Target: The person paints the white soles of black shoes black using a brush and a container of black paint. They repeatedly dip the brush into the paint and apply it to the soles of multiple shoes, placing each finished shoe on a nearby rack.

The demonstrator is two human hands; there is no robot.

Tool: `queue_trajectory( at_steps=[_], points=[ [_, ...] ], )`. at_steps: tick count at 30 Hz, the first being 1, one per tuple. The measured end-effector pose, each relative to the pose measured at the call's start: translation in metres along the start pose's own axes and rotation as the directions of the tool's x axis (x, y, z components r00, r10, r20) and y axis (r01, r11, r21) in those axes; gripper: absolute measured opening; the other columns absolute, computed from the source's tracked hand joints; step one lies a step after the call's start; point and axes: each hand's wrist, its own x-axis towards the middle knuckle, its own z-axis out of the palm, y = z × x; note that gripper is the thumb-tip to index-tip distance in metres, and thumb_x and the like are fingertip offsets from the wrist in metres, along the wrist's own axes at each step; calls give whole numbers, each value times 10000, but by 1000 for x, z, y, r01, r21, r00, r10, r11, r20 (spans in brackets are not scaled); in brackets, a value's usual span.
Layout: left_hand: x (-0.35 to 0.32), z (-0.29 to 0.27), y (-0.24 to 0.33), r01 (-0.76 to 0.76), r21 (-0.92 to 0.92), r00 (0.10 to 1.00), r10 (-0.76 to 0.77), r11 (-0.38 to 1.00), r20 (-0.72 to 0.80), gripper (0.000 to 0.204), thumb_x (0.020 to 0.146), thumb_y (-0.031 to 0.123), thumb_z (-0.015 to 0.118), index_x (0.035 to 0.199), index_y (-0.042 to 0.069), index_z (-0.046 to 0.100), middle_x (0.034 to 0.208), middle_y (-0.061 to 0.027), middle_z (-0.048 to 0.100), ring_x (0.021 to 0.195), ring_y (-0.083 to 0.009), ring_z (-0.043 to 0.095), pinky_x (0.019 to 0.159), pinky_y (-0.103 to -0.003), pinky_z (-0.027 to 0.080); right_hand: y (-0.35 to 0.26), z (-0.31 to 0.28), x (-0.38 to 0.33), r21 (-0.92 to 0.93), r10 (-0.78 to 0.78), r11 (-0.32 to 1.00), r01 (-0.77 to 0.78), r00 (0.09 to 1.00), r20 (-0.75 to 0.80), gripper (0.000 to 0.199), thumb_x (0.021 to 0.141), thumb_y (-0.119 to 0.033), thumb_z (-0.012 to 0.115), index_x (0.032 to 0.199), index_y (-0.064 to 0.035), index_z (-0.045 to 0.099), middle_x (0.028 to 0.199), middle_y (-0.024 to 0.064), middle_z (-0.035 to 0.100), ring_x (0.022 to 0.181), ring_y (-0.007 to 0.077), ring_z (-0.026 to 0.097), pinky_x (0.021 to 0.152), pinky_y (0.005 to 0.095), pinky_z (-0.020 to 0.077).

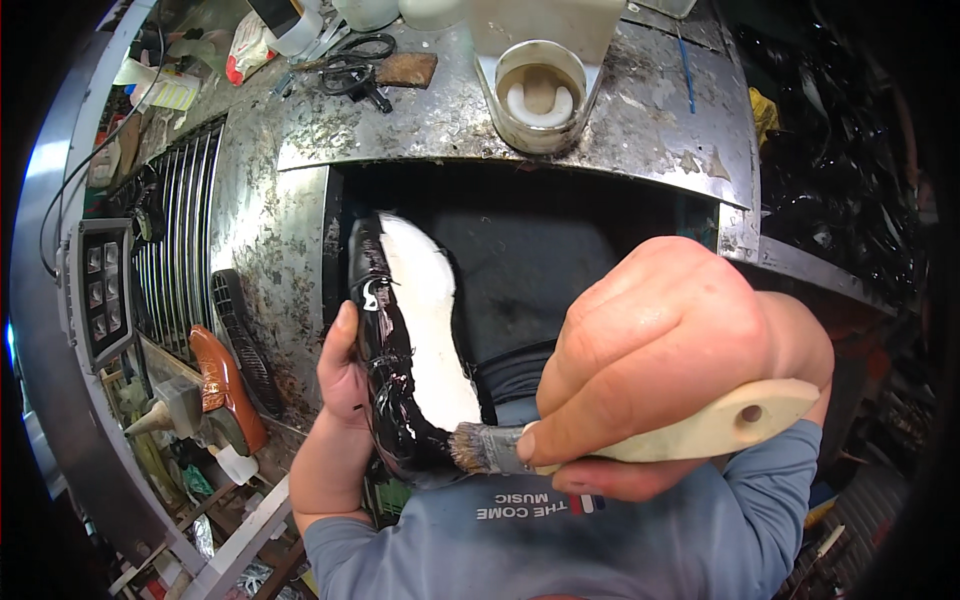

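Observation:
My left hand (pixel 343 375) grips a glossy black shoe (pixel 376 360) from its left side. The thumb shows along the edge, while the other fingers are hidden behind the shoe. A long white face of the shoe (pixel 425 300), apparently its bottom, is turned up toward me. In my closed right hand (pixel 655 350) is a flat paintbrush (pixel 735 425) with a pale wooden handle and a metal band. Its stained bristles (pixel 467 448) touch the shoe at the near end of the white face.
Beyond the shoe, a worn metal bench (pixel 420 125) carries a clear cup (pixel 540 100) of cloudy liquid with a white curved piece inside. Scissors (pixel 355 65) lie at the back left. To the left are a brown shoe (pixel 225 385), a black sole (pixel 243 340) and a lamp (pixel 103 290).

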Motion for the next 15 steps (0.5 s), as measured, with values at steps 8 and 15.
queue_trajectory(
  at_steps=[8,15],
  points=[
    [10,52,-27,132,-234,918,-208,963,-338,637,1079,504,390,1489,20,452,1255,-226,645,1024,-293,696,860,-383,591,4,-3,14,7,-44,999,44,998,36,116,781,-30,800,887,10,779,768,96,703,590,214,674,506,311,540],
    [6,49,-43,295,-237,932,-333,926,-142,648,1071,530,395,1471,24,460,1187,-217,633,936,-269,661,795,-357,559,23,1,26,148,-133,981,127,990,33,79,795,0,761,871,20,754,753,131,684,629,266,690,527,347,550]
  ],
)
